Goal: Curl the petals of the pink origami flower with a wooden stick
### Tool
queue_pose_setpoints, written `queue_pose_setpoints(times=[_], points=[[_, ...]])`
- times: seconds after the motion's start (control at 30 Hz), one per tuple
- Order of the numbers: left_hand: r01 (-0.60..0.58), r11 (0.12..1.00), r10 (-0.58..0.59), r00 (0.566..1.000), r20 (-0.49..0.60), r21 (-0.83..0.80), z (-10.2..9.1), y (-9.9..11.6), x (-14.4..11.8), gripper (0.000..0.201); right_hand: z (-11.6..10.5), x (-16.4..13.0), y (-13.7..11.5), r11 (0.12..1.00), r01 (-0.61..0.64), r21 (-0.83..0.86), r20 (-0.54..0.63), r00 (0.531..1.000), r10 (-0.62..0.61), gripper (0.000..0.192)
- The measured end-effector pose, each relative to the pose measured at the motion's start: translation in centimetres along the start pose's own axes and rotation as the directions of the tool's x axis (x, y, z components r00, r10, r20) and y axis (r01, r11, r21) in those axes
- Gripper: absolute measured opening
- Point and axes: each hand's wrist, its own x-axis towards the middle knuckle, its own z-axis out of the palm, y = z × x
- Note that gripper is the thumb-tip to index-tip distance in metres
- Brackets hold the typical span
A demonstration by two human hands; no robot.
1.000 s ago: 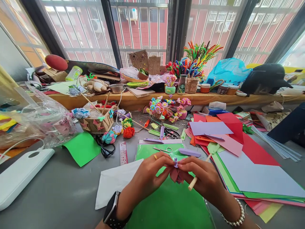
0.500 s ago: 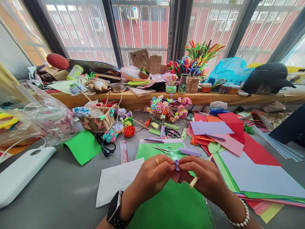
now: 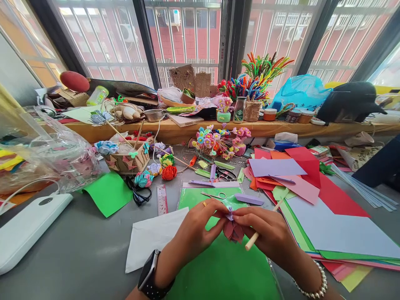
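Both hands meet above a green paper sheet (image 3: 218,266) at the near table edge: left hand (image 3: 195,231) and right hand (image 3: 268,235) pinch a small folded pink-and-purple paper flower (image 3: 233,227) between them. A thin wooden stick (image 3: 265,223) runs through the right hand. Small metal scissors (image 3: 214,195) lie just behind; a stack of coloured paper sheets (image 3: 328,225) lies to the right.

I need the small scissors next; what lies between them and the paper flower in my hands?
In the head view, only bare green paper lies between the small scissors and the paper flower, apart from your own fingertips.
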Motion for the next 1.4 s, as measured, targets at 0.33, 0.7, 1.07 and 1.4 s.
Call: queue_pose_setpoints(times=[0.33,0.7,1.07,1.4], points=[[-0.142,0.979,0.155,0.984,-0.083,0.147,0.6,-0.7,-0.2,0.010,-0.1,0.1,0.1,1.000,-0.024,0.000,0.043,0.999,0.024,0.009],[-0.183,0.959,0.218,0.965,-0.147,0.217,0.9,-0.8,-0.4,0.011,0.0,0.1,0.0,0.998,-0.064,0.021,0.042,0.997,0.063,0.009],[-0.216,0.937,0.263,0.953,-0.149,0.276,1.0,-0.8,-0.3,0.012,0.0,0.2,0.1,0.997,-0.074,0.032,0.067,0.995,0.072,0.012],[0.031,0.999,-0.031,1.000,-0.005,0.014,0.6,-0.2,0.2,0.009,0.0,0.1,0.0,0.990,-0.122,0.069,0.100,0.988,0.115,0.014]])
